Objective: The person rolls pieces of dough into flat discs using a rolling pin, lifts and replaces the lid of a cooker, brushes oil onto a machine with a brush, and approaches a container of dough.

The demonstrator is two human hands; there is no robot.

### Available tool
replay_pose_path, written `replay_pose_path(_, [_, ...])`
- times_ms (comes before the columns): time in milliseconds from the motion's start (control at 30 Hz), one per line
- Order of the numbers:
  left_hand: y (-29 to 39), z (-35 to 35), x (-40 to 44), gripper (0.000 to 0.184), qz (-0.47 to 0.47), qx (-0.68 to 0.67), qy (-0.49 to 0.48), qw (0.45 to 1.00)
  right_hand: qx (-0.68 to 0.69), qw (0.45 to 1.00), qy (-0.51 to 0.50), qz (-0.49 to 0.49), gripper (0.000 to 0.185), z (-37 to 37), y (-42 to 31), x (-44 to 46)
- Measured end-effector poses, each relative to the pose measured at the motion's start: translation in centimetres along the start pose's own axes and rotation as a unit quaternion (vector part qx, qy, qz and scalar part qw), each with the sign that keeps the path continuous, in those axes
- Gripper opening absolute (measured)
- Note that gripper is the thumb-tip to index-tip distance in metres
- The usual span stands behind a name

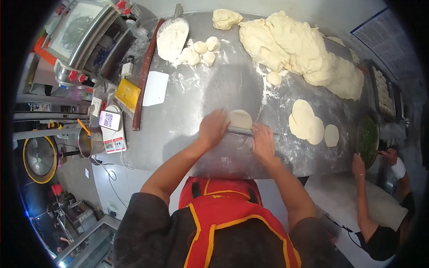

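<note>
Closest to us, a red apron [232, 225] with yellow trim, and beyond it two bare hands at work on the metal table [187, 154]! Right between those hands lies the flat dough round [241, 119], its near edge up against a slim rolling pin [241, 131]. Look at the lie of that pin: long axis running side to side, across the front of the body, with the dough on its far side. The left hand [213, 127] is at the round's left edge, fingers bent and a touch blurred; whether they pinch the dough, I cannot tell. The right hand [263, 139] is over towards the pin's right end, fingers down on it, though how tightly they close is hidden. Of the two, the left hand is nearer the dough, the right more clearly on the pin. Off to the right, thin dough rounds [307, 124] overlap, and farther out sits the big dough mass [299, 49], one small ball [273, 78] just beside it.
</note>
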State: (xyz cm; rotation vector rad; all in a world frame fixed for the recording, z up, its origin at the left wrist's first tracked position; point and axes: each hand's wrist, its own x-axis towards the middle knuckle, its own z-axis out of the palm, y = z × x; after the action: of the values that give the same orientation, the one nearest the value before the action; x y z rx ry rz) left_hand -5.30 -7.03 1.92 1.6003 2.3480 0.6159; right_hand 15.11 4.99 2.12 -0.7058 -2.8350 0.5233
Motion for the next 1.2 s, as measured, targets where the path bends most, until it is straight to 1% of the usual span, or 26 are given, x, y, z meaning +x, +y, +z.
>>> replay_pose_path(67, [-0.2, 1.6, 3.2, 0.039, 0.041, -0.061, 0.066, 0.995, 0.013, 0.999, -0.037, 0.012, 0.047, 1.2, 1.1, -0.3])
replay_pose_path(167, [2.0, 0.5, 6.3, 0.034, -0.031, -0.046, -0.135, 0.989, 0.038, 0.998, -0.049, 0.002, 0.044, -0.5, 0.7, -2.1])
replay_pose_path(267, [0.6, 1.2, 5.9, 0.029, -0.08, -0.055, -0.102, 0.99, 0.049, 0.998, -0.014, -0.047, 0.039, -1.0, 1.9, -6.2])
replay_pose_path(333, [-0.7, 1.1, 5.1, 0.027, -0.155, -0.199, -0.096, 0.963, 0.036, 0.998, 0.019, -0.04, 0.037, -1.3, 1.1, -7.5])
replay_pose_path(367, [-1.2, 1.1, 4.6, 0.026, -0.194, -0.269, -0.093, 0.939, 0.031, 0.998, 0.035, -0.037, 0.036, -1.3, 0.8, -7.8])
replay_pose_path(400, [-1.4, 1.4, 4.0, 0.026, -0.209, -0.344, -0.108, 0.909, 0.036, 0.998, 0.052, -0.022, 0.038, -1.4, 0.2, -7.5])
replay_pose_path(467, [-1.7, 2.4, 3.1, 0.028, -0.232, -0.487, -0.141, 0.83, 0.044, 0.995, 0.088, 0.015, 0.043, -1.2, -2.0, -6.0])
replay_pose_path(567, [-0.2, 4.5, 1.4, 0.034, -0.275, -0.497, -0.168, 0.806, 0.1, 0.978, 0.071, 0.171, 0.044, 0.5, -3.4, -3.6])
replay_pose_path(667, [0.9, 5.0, 0.2, 0.037, -0.308, -0.614, -0.223, 0.691, 0.16, 0.954, 0.027, 0.251, 0.047, 0.2, -4.3, -0.7])
replay_pose_path(700, [1.2, 4.6, 0.2, 0.038, -0.311, -0.64, -0.223, 0.667, 0.128, 0.963, 0.03, 0.233, 0.038, 0.6, -3.7, -0.4])
replay_pose_path(733, [1.5, 4.1, 0.2, 0.039, -0.314, -0.664, -0.221, 0.642, 0.202, 0.944, 0.021, 0.26, 0.034, 1.0, -3.1, -0.3])
replay_pose_path(800, [1.7, 3.2, 0.2, 0.041, -0.31, -0.712, -0.208, 0.595, 0.344, 0.887, 0.001, 0.306, 0.025, 1.7, -1.7, -0.2])
replay_pose_path(867, [1.8, 2.8, 0.0, 0.042, -0.298, -0.757, -0.185, 0.551, 0.424, 0.856, 0.05, 0.292, 0.018, 2.7, -0.2, -0.5])
replay_pose_path(900, [2.0, 2.2, 0.0, 0.043, -0.305, -0.747, -0.177, 0.564, 0.462, 0.837, 0.074, 0.284, 0.015, 2.4, -0.2, -0.4])
replay_pose_path(967, [2.4, 0.9, 0.1, 0.044, -0.316, -0.726, -0.16, 0.59, 0.411, 0.844, 0.092, 0.333, 0.017, 1.9, -0.6, -0.4])
replay_pose_path(1000, [1.8, 1.5, 0.0, 0.044, -0.296, -0.647, -0.15, 0.686, 0.384, 0.846, 0.101, 0.356, 0.018, 1.6, -0.9, -0.2])
replay_pose_path(1033, [1.0, 2.4, -0.3, 0.045, -0.272, -0.559, -0.138, 0.771, 0.238, 0.902, 0.081, 0.351, 0.032, 1.7, -1.2, -0.4])
replay_pose_path(1067, [0.2, 3.4, -0.6, 0.045, -0.244, -0.461, -0.123, 0.844, 0.151, 0.943, 0.108, 0.277, 0.037, 1.8, -1.9, -1.0])
replay_pose_path(1100, [0.3, 2.9, -0.4, 0.041, -0.232, -0.428, -0.139, 0.863, 0.062, 0.969, 0.134, 0.197, 0.042, 1.9, -2.7, -1.7])
replay_pose_path(1133, [0.7, 1.9, -0.2, 0.037, -0.219, -0.394, -0.154, 0.879, -0.028, 0.981, 0.157, 0.115, 0.048, 1.9, -3.3, -2.4])
replay_pose_path(1167, [1.1, 1.0, 0.1, 0.035, -0.207, -0.359, -0.17, 0.894, -0.036, 0.984, 0.13, 0.119, 0.05, 1.9, -3.6, -2.9])
replay_pose_path(1200, [1.4, 0.3, 0.4, 0.033, -0.222, -0.33, -0.193, 0.897, -0.044, 0.986, 0.104, 0.122, 0.052, 1.9, -3.8, -3.3])
